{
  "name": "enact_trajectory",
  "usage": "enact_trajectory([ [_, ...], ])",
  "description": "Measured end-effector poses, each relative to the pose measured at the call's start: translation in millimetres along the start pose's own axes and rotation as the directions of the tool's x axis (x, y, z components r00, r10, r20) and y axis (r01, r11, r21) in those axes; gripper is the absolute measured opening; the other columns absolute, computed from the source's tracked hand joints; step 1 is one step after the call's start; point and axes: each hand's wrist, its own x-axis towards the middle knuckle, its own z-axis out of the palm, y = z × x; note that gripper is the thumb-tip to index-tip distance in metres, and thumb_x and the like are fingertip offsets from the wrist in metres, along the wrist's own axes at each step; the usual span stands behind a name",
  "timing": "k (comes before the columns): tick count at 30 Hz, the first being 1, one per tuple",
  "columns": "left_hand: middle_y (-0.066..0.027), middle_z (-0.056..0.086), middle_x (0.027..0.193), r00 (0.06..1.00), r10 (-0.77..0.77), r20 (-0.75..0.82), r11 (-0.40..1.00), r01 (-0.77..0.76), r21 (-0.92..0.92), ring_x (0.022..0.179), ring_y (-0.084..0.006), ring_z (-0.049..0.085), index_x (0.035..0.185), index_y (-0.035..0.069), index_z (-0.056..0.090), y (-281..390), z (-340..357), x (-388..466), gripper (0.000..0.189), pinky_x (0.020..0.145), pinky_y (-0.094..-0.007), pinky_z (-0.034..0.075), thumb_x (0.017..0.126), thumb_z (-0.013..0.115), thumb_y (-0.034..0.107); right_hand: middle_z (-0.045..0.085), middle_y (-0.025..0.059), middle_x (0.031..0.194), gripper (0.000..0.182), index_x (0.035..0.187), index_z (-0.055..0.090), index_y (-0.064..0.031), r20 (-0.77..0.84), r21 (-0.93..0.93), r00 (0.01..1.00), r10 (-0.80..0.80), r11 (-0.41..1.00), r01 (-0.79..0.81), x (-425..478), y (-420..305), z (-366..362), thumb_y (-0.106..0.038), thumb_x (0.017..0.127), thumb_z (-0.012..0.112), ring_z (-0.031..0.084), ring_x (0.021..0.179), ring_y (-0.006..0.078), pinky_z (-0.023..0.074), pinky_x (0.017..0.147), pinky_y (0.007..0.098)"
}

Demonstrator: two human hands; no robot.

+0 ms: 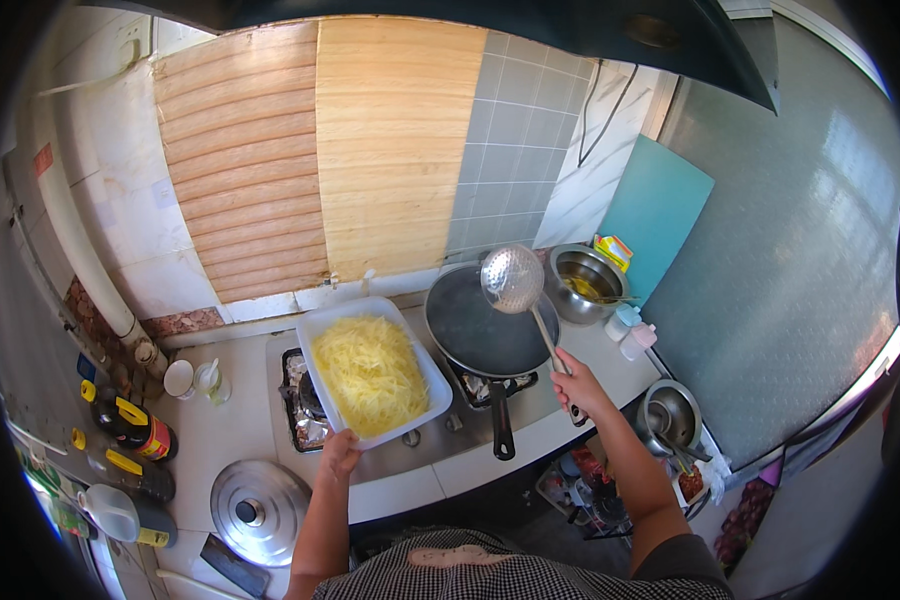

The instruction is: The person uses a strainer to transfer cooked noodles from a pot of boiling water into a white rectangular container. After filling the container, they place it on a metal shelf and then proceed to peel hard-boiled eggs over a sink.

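With my left hand (340, 451) I grip the near edge of a white plastic tub (436, 390), which is tilted over the left side of the stove. A heap of pale yellow shreds (371, 375), perhaps potato, fills much of it. In my right hand (581, 382) is the handle of a perforated metal skimmer (511, 279). Its round head hangs above the right part of a dark wok (476, 337). The wok sits on the right burner, its black handle (502, 424) towards me. Whether the skimmer touches the wok cannot be told.
A metal pot (586, 311) with yellowish contents stands right of the wok, near two small jars (636, 341). To the left are a metal lid (259, 514), a cleaver (232, 566) and several bottles (131, 427). A range hood (495, 15) overhangs the stove. Metal bowls (671, 420) stand lower right.
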Motion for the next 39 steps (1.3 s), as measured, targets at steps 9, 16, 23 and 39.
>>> enact_trajectory([
  [9, -0.0103, 0.049, 0.087, 0.997, 0.051, -0.054, 0.998, -0.053, -0.04, 0.076, -0.0262, 0.05, 0.101, 0.007, 0.041, 5, 12, -14, 0.045, 0.055, -0.0376, 0.044, 0.059, 0.038, -0.01, 0.052, 0.0024, 0.065, 0.054, 0.125, 0.025, -0.0189, -0.042, -0.051, 0.929, -0.369, 0.929, 0.367, -45, -72, 60, -0.004, 0.078, 0.045, 0.039, 0.042, 0.0033, 0.0358, 0.037, 0.0187],
  [16, -0.0119, 0.049, 0.09, 0.999, 0.032, -0.04, 0.999, -0.031, 0.014, 0.078, -0.0271, 0.051, 0.103, 0.006, 0.04, 1, 8, -6, 0.045, 0.06, -0.0397, 0.045, 0.06, 0.037, -0.01, 0.05, 0.0219, 0.098, 0.056, 0.125, 0.024, -0.0164, 0.201, -0.272, 0.862, -0.465, 0.819, 0.505, -42, 4, 134, -0.004, 0.074, 0.046, 0.053, 0.081, 0.0346, 0.042, 0.068, 0.035],
  [23, -0.0109, 0.044, 0.102, 1.0, 0.026, 0.015, 0.996, -0.025, -0.088, 0.086, -0.0287, 0.048, 0.113, 0.015, 0.031, -11, -8, 9, 0.064, 0.058, -0.0416, 0.044, 0.056, 0.035, -0.013, 0.046, 0.0193, 0.108, 0.055, 0.125, 0.023, -0.0112, 0.126, -0.268, 0.834, -0.537, 0.791, 0.55, -66, -16, 155, -0.002, 0.075, 0.045, 0.048, 0.097, 0.0301, 0.0397, 0.076, 0.0301],
  [39, -0.0121, 0.043, 0.104, 0.999, 0.012, 0.041, 0.999, -0.009, -0.051, 0.09, -0.0306, 0.047, 0.115, 0.011, 0.03, -5, -10, 4, 0.063, 0.063, -0.0431, 0.044, 0.057, 0.034, -0.012, 0.038, 0.0002, 0.06, 0.058, 0.128, 0.011, -0.0229, 0.213, 0.382, 0.965, -0.151, 0.922, 0.06, -43, 5, 112, -0.008, 0.081, 0.04, 0.034, 0.04, 0.0056, 0.0305, 0.034, 0.0187],
])
